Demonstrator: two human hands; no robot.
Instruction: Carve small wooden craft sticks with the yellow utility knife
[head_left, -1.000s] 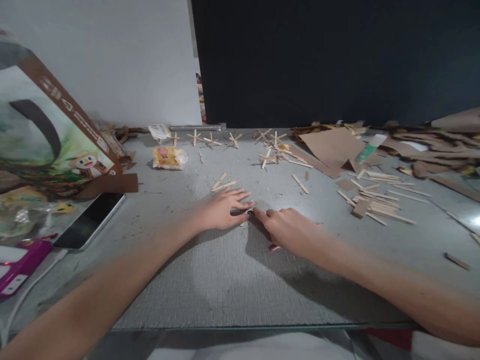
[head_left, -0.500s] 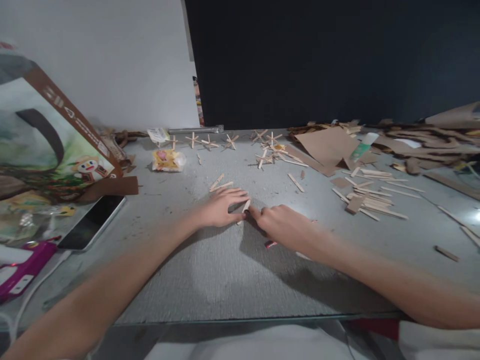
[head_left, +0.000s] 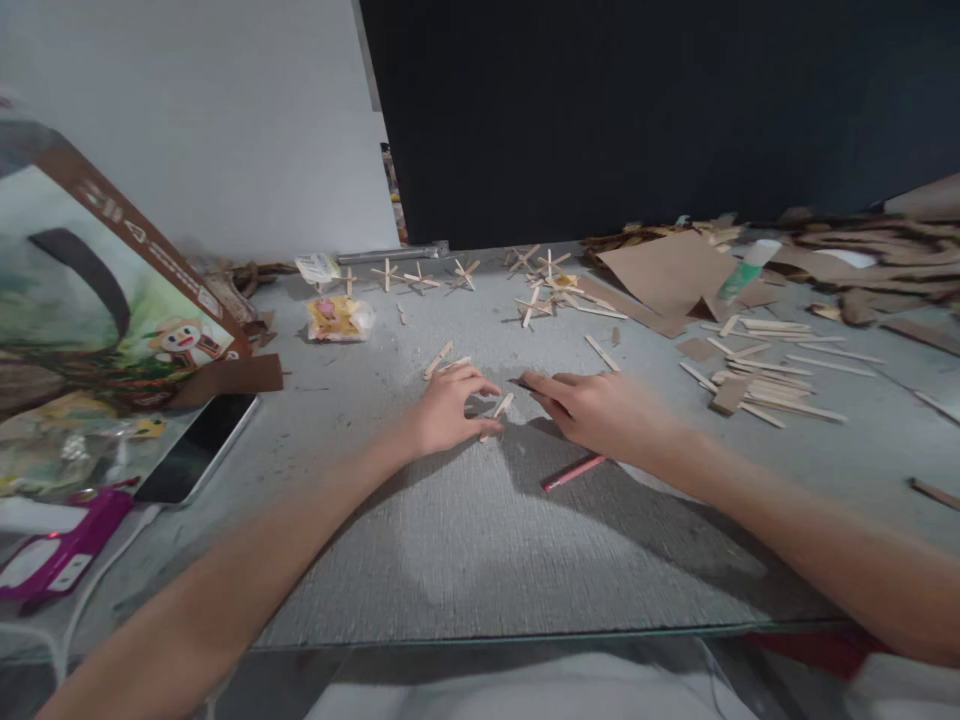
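My left hand [head_left: 454, 408] rests on the table with its thumb across the lower part of a short wooden craft stick [head_left: 505, 404], its fingers curved around the far side. To the right, my right hand [head_left: 592, 405] is closed on a thin dark blade-like piece [head_left: 523, 384], which points at the stick but stays apart from it. Most of that piece is hidden by the fingers. Under my right wrist lies a pink pencil [head_left: 574, 473]. Another craft stick [head_left: 438, 359] lies just beyond my left hand, with a further one partly covered by the fingers.
Crossed-stick stars [head_left: 465, 274] stand along the back. At right are loose craft sticks [head_left: 780, 385], cardboard [head_left: 664, 275] and a glue stick [head_left: 750, 268]. A phone [head_left: 199, 447], purple device [head_left: 71, 550], yellow packet [head_left: 339, 320] and large printed box [head_left: 112, 270] occupy the left.
My right hand has drawn back from the stick, up and to the right, with the dark piece. More of the pink pencil shows. My left hand stays at the stick; the view has shifted slightly.
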